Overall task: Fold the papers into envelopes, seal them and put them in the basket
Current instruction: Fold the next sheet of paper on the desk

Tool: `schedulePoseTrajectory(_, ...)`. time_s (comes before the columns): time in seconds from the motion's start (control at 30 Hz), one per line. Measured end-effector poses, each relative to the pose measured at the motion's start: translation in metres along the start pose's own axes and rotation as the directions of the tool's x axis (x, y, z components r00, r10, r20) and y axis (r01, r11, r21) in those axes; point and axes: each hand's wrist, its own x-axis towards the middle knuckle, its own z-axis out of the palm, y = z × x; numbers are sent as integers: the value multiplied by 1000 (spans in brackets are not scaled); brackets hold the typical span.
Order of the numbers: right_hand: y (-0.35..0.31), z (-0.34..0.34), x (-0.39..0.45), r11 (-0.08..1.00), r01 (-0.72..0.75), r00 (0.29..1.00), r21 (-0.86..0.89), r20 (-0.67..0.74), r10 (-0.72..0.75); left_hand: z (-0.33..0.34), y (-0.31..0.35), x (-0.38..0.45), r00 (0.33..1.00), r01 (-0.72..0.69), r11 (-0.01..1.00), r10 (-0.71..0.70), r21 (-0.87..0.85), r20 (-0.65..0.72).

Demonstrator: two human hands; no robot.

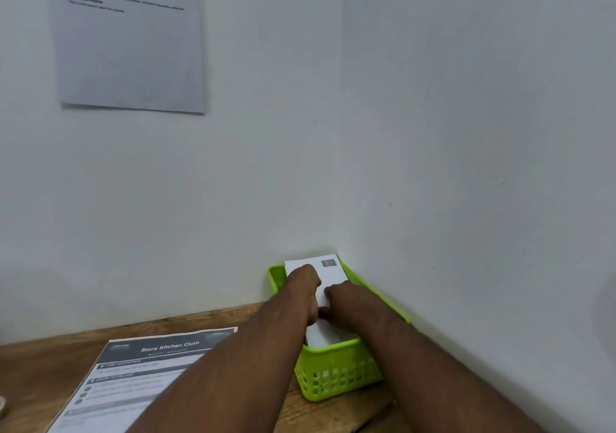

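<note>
A lime-green plastic basket (333, 374) stands on the wooden table in the corner where two walls meet. Inside it lies a white envelope (331, 277) with a small green stamp at its far right corner, its far end leaning on the basket's back rim. My left hand (305, 287) lies on the envelope's left part, fingers bent down over it. My right hand (345, 296) holds the envelope's right near edge. More white paper (325, 334) shows beneath in the basket. My fingertips are hidden, so the exact grip is unclear.
A printed sheet headed "Store Kitchen Cloth" (140, 376) lies flat on the wooden table (40, 366) to the left of the basket. Another printed sheet (130, 42) hangs on the left wall. White walls close off the back and right.
</note>
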Motion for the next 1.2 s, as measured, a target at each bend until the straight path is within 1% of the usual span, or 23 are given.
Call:
schedulePoseTrajectory(0.03,1,1,1,1000,-3,999,11,35,3,-4,-1,-8,999,22,999,-21,-38,35)
schedulePoseTrajectory(0.1,1,3,0,999,-2,998,35,70,-1,-6,0,-14,997,51,998,-47,-44,69)
schedulePoseTrajectory(0.13,0,2,0,1000,3,997,28,75,-5,-7,2,-18,997,10,1000,-9,-19,78)
schedulePoseTrajectory(0.23,1,2,-1,999,11,995,-50,96,-6,-3,5,-6,997,-67,995,70,-76,32)
schedulePoseTrajectory(0.3,2,1,0,999,2,993,-52,116,4,-2,11,7,993,-120,992,120,-46,-8)
schedulePoseTrajectory(0.4,0,-9,-2,1000,-15,989,-10,146,16,-13,24,-19,968,-250,968,250,30,9)
schedulePoseTrajectory(0.47,-3,-22,-7,1000,-22,988,17,151,19,-25,30,-28,940,-340,933,338,118,40)
schedulePoseTrajectory(0.53,-9,-37,-12,999,-23,990,28,137,19,-42,32,-38,916,-401,895,398,197,53)
schedulePoseTrajectory(0.6,-20,-50,-14,999,-22,996,26,82,20,-63,31,-44,896,-440,856,440,272,64)
schedulePoseTrajectory(0.73,-70,-66,-28,998,50,999,46,-21,-49,-120,19,-66,862,-483,782,505,395,54)
schedulePoseTrajectory(0.83,-117,-69,-46,989,135,989,58,-65,-131,-167,4,-88,849,-478,730,526,487,45)
schedulePoseTrajectory(0.9,-152,-60,-58,978,197,979,67,-66,-192,-205,-10,-99,847,-472,694,528,544,60)
schedulePoseTrajectory(0.97,-186,-46,-67,964,261,965,53,-33,-260,-243,-28,-110,849,-455,652,524,607,74)
schedulePoseTrajectory(1.0,-198,-40,-70,958,284,959,48,-17,-284,-257,-35,-115,841,-451,606,535,655,84)
schedulePoseTrajectory(1.03,-217,-30,-75,949,312,950,49,-1,-312,-276,-44,-121,829,-430,537,554,726,81)
schedulePoseTrajectory(1.1,-241,-15,-83,930,362,931,58,24,-363,-303,-60,-127,818,-350,342,565,872,106)
schedulePoseTrajectory(1.13,-253,-6,-87,920,385,921,67,43,-388,-315,-68,-129,833,-302,262,539,917,121)
schedulePoseTrajectory(1.17,-259,3,-92,909,410,908,78,61,-414,-322,-75,-129,852,-279,202,503,939,146)
schedulePoseTrajectory(1.2,-265,12,-98,901,426,897,87,93,-433,-329,-84,-130,870,-265,170,467,949,160)
